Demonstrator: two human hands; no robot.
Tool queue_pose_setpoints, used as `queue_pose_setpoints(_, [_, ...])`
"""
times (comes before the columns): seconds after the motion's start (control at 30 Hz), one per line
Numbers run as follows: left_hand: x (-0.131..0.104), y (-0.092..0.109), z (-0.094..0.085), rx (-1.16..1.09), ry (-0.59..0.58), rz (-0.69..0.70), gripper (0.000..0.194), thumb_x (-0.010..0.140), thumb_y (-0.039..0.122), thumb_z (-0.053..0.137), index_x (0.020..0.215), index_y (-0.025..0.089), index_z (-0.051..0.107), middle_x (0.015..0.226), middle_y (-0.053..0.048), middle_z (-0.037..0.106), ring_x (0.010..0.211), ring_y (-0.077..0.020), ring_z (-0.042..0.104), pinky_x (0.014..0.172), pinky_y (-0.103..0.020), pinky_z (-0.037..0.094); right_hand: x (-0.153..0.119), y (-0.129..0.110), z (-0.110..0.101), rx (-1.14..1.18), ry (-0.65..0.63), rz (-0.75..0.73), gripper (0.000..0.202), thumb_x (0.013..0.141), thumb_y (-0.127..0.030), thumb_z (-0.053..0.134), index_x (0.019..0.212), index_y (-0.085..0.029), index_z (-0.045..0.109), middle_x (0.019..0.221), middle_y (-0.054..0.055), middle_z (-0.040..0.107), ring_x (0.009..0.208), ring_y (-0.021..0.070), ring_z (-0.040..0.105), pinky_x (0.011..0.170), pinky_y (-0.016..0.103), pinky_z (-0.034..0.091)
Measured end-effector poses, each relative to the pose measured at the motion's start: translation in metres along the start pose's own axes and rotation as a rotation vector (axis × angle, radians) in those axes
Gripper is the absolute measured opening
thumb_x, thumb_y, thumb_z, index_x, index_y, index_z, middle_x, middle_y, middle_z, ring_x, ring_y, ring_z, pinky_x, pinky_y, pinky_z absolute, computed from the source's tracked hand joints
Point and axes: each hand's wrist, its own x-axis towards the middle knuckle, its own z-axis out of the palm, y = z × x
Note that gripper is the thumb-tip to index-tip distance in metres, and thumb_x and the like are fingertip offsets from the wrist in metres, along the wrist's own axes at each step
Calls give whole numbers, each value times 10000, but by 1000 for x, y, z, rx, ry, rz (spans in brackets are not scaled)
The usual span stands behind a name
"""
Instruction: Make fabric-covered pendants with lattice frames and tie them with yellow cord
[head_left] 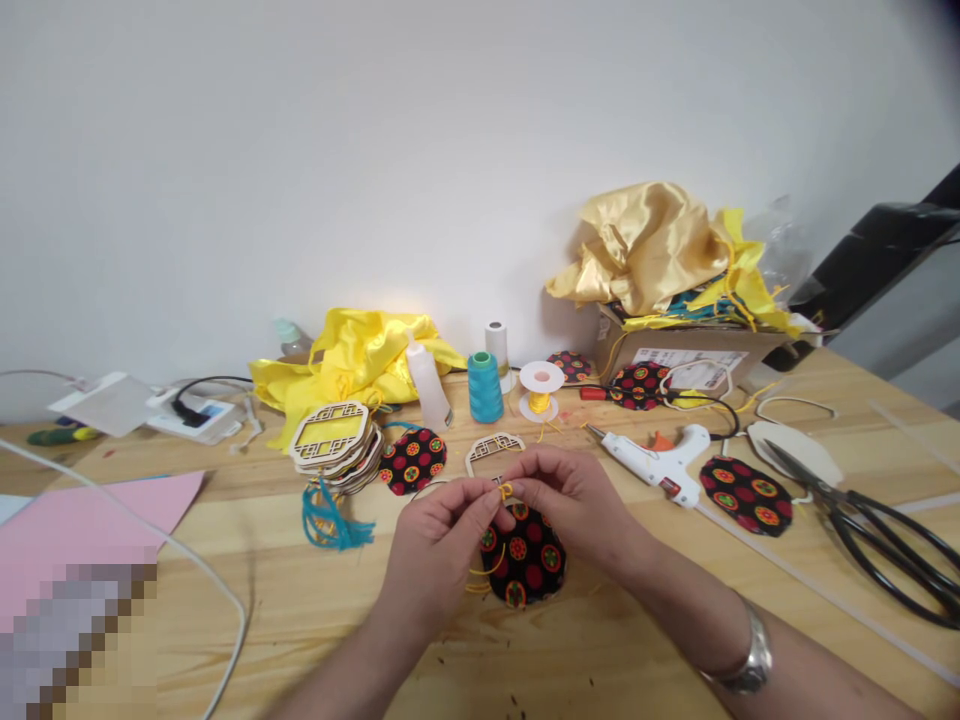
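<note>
Near the middle of the table, my left hand [450, 535] and my right hand [574, 500] pinch a small knotted bit of yellow cord [506, 491] between thumbs and forefingers. A tail of the cord hangs below the fingers. Under my hands lies a black fabric piece [525, 560] with red and orange flower rounds, its top partly covered by them. Just behind sits a wooden lattice frame [495, 446], partly hidden by my fingers. A spool of yellow cord [540, 395] stands a little further back.
A hot glue gun [660, 460] and large scissors [877, 530] lie to the right. Stacked lattice frames [334, 440], a teal tassel [334, 518] and yellow satin [352, 350] are on the left. Behind stand a blue thread cone [485, 388], a squeeze bottle [429, 385] and a cardboard box [705, 360].
</note>
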Motion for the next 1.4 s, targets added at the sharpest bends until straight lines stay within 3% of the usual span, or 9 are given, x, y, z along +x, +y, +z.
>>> queue_pose_setpoints(0.17, [-2,2,1,69,36,29,160,752,314,614,691,172,654,523,52,560,416,-56,337,412,-182,281,0,1,0,-32,-1,-27,106,756,-118,555,728,-165,645,678,-19,642,642,101,573,614,218,454])
queue_pose_setpoints(0.3, [-3,2,0,119,34,60,153,767,303,598,696,181,656,585,38,626,510,-77,472,505,-178,373,0,1,0,-10,-4,-25,110,753,-109,548,724,-162,639,663,-24,637,628,95,570,608,210,453])
queue_pose_setpoints(0.43, [-3,2,-1,175,34,114,156,782,292,579,698,185,655,613,32,646,584,-97,533,569,-183,408,-1,0,0,2,-7,-24,102,753,-114,550,725,-162,636,670,-22,641,640,101,580,614,216,460])
queue_pose_setpoints(1.4, [-4,3,2,357,78,198,182,797,267,517,684,199,643,625,18,666,614,-140,579,600,-217,436,0,-2,-3,-96,-43,-43,150,775,-133,559,668,-177,655,619,-37,641,614,100,577,601,204,445])
